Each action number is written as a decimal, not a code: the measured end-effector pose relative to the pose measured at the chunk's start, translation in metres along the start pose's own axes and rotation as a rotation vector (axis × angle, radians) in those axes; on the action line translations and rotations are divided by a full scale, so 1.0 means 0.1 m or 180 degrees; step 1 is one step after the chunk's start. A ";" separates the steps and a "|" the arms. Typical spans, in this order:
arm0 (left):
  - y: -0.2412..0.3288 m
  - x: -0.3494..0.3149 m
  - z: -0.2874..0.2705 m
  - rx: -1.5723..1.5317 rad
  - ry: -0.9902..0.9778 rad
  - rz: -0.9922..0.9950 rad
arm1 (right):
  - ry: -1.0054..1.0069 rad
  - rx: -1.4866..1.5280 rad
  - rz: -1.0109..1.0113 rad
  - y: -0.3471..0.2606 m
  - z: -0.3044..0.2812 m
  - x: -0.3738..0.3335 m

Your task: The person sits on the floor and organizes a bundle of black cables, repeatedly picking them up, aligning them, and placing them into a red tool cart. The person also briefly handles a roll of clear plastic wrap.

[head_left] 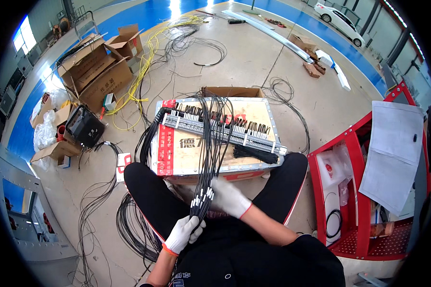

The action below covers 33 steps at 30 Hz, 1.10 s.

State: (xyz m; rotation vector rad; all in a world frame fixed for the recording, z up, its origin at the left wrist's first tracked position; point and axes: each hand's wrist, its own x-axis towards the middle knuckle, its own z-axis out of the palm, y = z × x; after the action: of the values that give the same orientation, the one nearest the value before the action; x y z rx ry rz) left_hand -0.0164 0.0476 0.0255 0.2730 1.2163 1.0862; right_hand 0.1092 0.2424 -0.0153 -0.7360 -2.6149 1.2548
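Left hand point(179, 235), white-gloved, near 7 o'clock: fingers closed around the lower end of a black cable bundle point(209, 165). Right hand point(230, 197), white-gloved, between 5 and 6 o'clock: beside the bundle, motion-blurred; how far it is open, and whether it touches the cables, cannot be told.

Cable bundle: right of the left hand's thumb side, spreading upward over the crate; long axis nearly upright, far end toward just past 12 o'clock; white markers point(202, 200) clustered near the held end.

Surface: wooden crate top point(187, 164), bearing a grey terminal strip point(254, 141), long axis 10 to 4 o'clock.

Room: cardboard boxes point(105, 81), 10 o'clock; yellow cable point(151, 48), 11 o'clock; white car point(339, 24), between 1 and 2; red metal frame point(364, 215), between 3 and 4.
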 end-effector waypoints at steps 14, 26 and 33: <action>-0.05 0.00 0.10 -0.0072 0.0438 0.0455 | 0.0562 0.5587 0.0967 0.24 -0.53 0.86; -0.21 0.08 0.23 0.0420 0.1272 0.0503 | 0.1394 0.4223 -0.0052 0.49 -2.70 2.55; -0.16 0.15 0.20 0.0461 0.1438 0.0369 | 0.1796 -0.0232 0.1245 0.85 -2.78 2.37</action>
State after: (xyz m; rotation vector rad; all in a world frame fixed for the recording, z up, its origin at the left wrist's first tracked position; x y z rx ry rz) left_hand 0.0085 0.0588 0.0130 0.2164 1.7034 1.2001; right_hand 0.0278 0.5959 0.0795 -1.4258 -2.1198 0.8531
